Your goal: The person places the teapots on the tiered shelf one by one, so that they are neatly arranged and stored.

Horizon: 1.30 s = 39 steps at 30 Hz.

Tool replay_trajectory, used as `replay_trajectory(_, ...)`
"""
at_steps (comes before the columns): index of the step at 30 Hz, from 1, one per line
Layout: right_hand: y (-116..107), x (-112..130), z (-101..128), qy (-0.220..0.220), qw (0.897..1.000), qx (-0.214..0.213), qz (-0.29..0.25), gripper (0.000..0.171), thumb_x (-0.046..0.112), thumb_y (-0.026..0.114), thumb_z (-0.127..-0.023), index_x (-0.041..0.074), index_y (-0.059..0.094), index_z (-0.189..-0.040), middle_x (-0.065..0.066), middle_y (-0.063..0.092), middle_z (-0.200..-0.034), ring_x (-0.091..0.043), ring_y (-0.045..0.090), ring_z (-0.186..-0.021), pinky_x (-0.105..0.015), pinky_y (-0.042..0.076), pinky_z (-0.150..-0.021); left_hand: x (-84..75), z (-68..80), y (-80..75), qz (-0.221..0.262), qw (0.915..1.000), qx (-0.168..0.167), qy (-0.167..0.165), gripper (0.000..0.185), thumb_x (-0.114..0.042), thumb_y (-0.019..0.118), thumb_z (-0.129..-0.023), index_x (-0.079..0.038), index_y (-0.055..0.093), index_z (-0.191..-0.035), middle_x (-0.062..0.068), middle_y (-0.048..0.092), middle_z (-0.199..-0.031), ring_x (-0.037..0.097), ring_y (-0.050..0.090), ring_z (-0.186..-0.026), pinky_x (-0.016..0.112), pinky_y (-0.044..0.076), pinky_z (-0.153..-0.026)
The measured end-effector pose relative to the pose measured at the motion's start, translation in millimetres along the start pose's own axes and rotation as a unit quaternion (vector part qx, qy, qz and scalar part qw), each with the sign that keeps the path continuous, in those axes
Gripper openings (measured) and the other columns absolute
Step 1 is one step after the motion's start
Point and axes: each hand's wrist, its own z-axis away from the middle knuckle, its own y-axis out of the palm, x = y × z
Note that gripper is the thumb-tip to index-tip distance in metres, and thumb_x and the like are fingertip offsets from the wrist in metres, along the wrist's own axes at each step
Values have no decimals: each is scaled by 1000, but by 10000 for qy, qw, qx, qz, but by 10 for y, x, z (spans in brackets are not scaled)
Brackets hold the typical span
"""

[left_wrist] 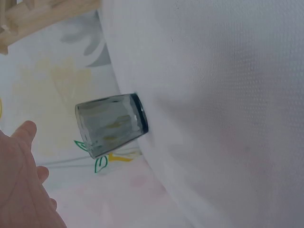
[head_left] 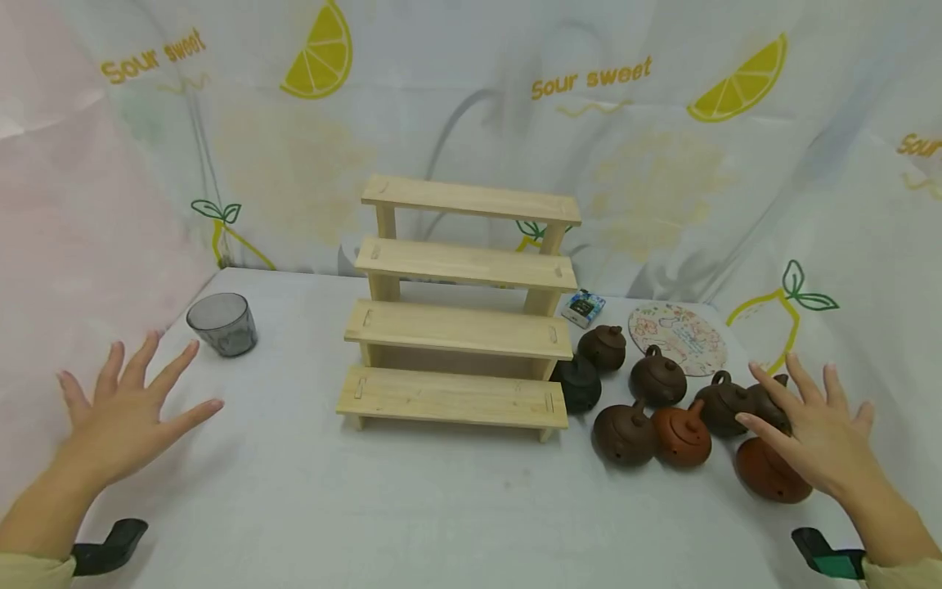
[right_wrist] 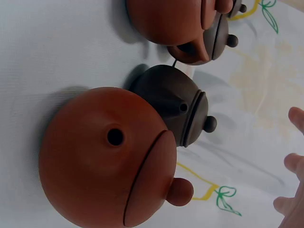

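Person, two arms, head view.

Item 1: left sleeve (head_left: 33,570), at 8 o'clock; pale yellow-green, plain, cuff ending at the wrist.
Item 2: left bracket (head_left: 110,552), black, at the cuff's 2 to 3 o'clock; bent shape, free end angled up toward 1 o'clock, blunt tip.
Item 3: left hand (head_left: 121,429), bare, slim fingers.
Item 4: right sleeve (head_left: 905,575), at 4 o'clock; matching pale colour.
Item 5: right bracket (head_left: 812,546), black, bent, tip toward 11 o'clock; green panel (head_left: 839,567) on its lower part.
Item 6: right hand (head_left: 827,438), bare, slim fingers.
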Motion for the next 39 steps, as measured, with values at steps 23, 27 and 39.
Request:
replay_trajectory(23,95,332,50,-872,9816,-568,-1599,68,32,58,-91,17,25,-148,-29,8,-149,-58,-7,-128,-79,-3,-84,-240,-123,-12,1612,9745,-913,1264,89,-33,71,-79,-13,20,-149,24,2,-151,41,-11,-136,65,-14,-97)
replay_trajectory(27,146,481,47,-1054,9696,-413,-2169,70,22,61,-88,14,26,-148,-25,4,-151,-52,-12,-131,-75,-10,-89,-376,-166,1,2379,9601,-726,1277,88,-24,72,-79,-13,19,-149,18,-1,-153,35,-12,-137,73,-5,-93)
replay_trajectory(39,333,830,95,-1163,9497,-114,-2906,84,14,72,-80,20,25,-148,-11,3,-154,-42,-4,-137,-79,6,-85,-775,-381,141,3337,9328,-298,1328,89,-18,76,-77,-21,24,-148,8,5,-154,42,6,-136,75,12,-90)
